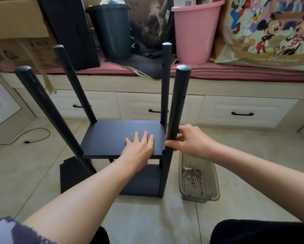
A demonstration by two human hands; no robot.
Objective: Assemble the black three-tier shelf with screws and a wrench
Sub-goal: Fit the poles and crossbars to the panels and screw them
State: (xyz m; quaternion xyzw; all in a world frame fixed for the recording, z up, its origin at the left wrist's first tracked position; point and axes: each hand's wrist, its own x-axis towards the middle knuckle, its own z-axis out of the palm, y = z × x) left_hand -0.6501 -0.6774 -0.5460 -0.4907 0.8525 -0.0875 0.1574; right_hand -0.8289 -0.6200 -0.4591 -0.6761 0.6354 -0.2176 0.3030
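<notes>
Shelf board under flat left hand (right hand gripping post)

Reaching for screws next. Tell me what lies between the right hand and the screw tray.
Head view: only bare floor tile separates the right hand, gripping the near right pole, from the screw tray.

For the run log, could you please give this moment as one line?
left hand: flat on shelf board | right hand: gripping post | screws in tray
</notes>
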